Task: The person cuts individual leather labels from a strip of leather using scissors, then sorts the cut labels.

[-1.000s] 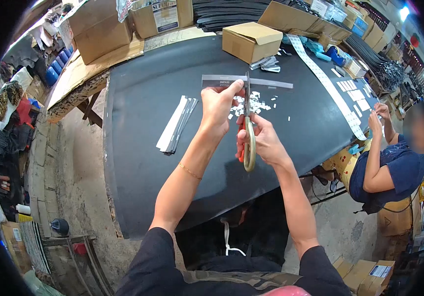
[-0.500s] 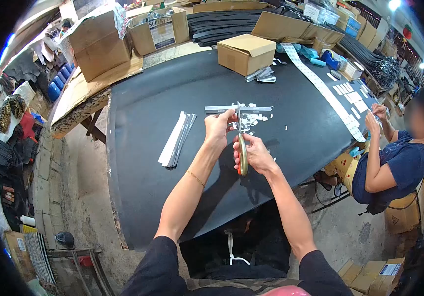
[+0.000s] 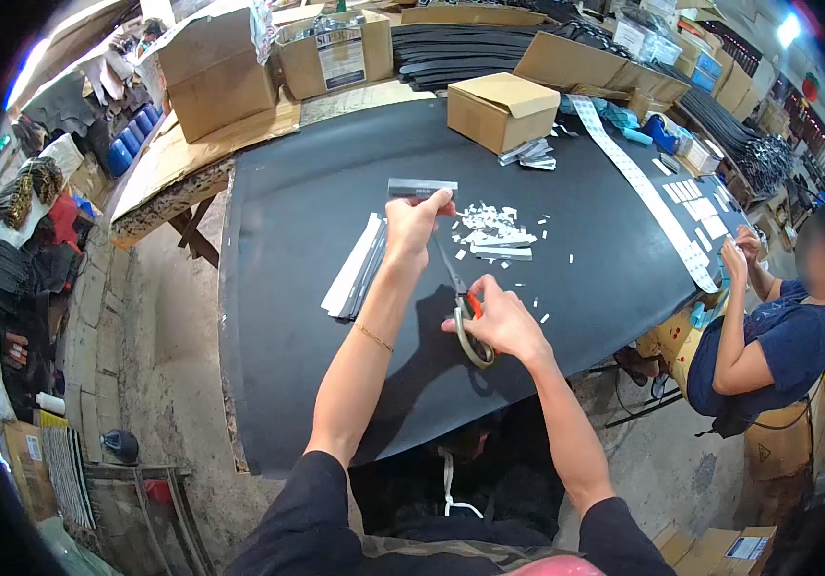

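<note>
My left hand (image 3: 413, 227) pinches a short dark strip (image 3: 422, 187) with a pale upper edge, held above the black-topped table (image 3: 287, 365). In my right hand (image 3: 508, 322) is a pair of scissors (image 3: 457, 286) with orange on the handles, its blades pointing up and left, apart from the strip. Small white scraps (image 3: 494, 221) are heaped right of the left hand. Among them lies a longer cut piece (image 3: 502, 253). A fanned stack of black and white strips (image 3: 357, 269) rests beside my left forearm, partly hidden by it.
A cardboard box (image 3: 502, 110) stands at the back of the table, silvery pieces (image 3: 530, 155) beside it. A long white printed band (image 3: 638, 182) crosses the right side. A person (image 3: 767, 326) sits at the right edge, hands raised near white cards (image 3: 691, 197).
The long strip is now shorter, and a cut piece lies by the scraps. The scissors have come away from the strip, down toward me. The view has shifted slightly.
</note>
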`<state>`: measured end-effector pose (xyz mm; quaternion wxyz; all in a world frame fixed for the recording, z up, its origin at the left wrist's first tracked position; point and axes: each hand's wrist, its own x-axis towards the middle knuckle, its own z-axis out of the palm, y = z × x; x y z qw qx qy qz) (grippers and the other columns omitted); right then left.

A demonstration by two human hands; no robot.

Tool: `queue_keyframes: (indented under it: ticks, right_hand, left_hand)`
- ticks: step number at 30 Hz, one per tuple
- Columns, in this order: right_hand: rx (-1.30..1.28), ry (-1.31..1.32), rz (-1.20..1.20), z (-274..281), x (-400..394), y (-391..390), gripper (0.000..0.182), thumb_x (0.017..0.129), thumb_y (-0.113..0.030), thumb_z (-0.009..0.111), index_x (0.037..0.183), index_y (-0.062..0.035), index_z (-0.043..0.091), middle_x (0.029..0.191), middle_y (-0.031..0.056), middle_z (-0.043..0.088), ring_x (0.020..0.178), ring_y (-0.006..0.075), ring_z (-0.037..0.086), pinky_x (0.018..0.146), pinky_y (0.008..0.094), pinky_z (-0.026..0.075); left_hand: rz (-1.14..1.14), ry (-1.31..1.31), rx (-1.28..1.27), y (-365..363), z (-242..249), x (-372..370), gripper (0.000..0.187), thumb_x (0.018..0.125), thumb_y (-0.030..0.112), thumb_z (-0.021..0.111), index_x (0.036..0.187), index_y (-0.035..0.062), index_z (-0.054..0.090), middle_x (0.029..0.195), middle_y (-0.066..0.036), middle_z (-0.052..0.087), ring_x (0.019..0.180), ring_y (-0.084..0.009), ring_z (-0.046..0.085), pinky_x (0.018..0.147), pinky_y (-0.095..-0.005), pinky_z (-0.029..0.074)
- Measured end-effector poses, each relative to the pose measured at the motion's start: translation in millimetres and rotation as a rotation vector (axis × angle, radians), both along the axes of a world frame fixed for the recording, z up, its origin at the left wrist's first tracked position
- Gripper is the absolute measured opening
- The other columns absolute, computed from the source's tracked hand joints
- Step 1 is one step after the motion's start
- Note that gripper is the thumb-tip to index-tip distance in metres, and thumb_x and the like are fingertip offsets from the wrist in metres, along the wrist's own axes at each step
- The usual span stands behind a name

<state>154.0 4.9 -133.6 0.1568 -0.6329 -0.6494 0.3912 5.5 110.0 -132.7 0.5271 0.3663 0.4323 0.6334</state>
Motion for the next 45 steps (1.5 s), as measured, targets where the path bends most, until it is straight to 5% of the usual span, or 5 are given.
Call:
queue_keyframes:
  ticks: [3, 9, 16, 38, 45]
  right_hand:
    - [0.126, -0.317, 0.224, -5, -16, 6, 0.063, 0.067, -0.041, 0.078, 0.107, -0.0002, 0.052, 0.088, 0.0224, 0.065, 0.091, 0.0379, 0.063, 0.080, 0.0411, 0.050]
    - [0.128, -0.516, 0.419, 39, -12, 22, 0.043, 0.076, -0.029, 0.072, 0.112, -0.0075, 0.063, 0.104, 0.0182, 0.065, 0.098, 0.0314, 0.063, 0.088, 0.0390, 0.049]
    - [0.452, 0.628, 0.078, 62, 1, 63, 0.025, 0.084, -0.018, 0.068, 0.100, 0.0009, 0.064, 0.079, 0.0057, 0.066, 0.069, 0.0094, 0.061, 0.059, 0.0218, 0.048]
    - [0.047, 1.164, 0.112, -1, 61, 102, 0.020, 0.093, -0.025, 0.056, 0.089, -0.0054, 0.060, 0.079, 0.0018, 0.061, 0.069, 0.0079, 0.057, 0.067, 0.0243, 0.050]
    - [0.256, 0.694, -0.009, -22, 59, 94, 0.011, 0.086, -0.011, 0.064, 0.085, -0.0005, 0.065, 0.070, 0.0007, 0.062, 0.059, 0.0054, 0.052, 0.052, 0.0214, 0.041]
  left_hand:
    - [-0.128, 0.171, 0.139, -6, 19, -13, 0.012, 0.074, 0.013, 0.069, 0.075, 0.0013, 0.068, 0.068, -0.005, 0.066, 0.061, -0.0097, 0.060, 0.051, -0.0250, 0.038]
    - [-0.197, 0.407, 0.236, -16, 41, -35, 0.014, 0.073, 0.013, 0.069, 0.073, -0.0002, 0.068, 0.065, -0.005, 0.065, 0.058, -0.0090, 0.057, 0.054, -0.0233, 0.043]
    - [-0.306, 0.768, 0.256, -26, 52, -32, 0.025, 0.069, 0.019, 0.072, 0.070, -0.0062, 0.067, 0.062, -0.013, 0.065, 0.057, -0.0127, 0.060, 0.054, -0.0290, 0.048]
    - [-0.369, 0.835, 0.099, -10, 16, 4, 0.020, 0.077, 0.016, 0.069, 0.079, -0.0043, 0.069, 0.064, -0.008, 0.065, 0.058, -0.0118, 0.059, 0.056, -0.0283, 0.046]
    - [-0.517, 0.703, 0.114, -11, 29, -20, 0.023, 0.078, 0.015, 0.072, 0.092, -0.0016, 0.068, 0.081, -0.006, 0.068, 0.075, -0.0116, 0.060, 0.064, -0.0257, 0.046]
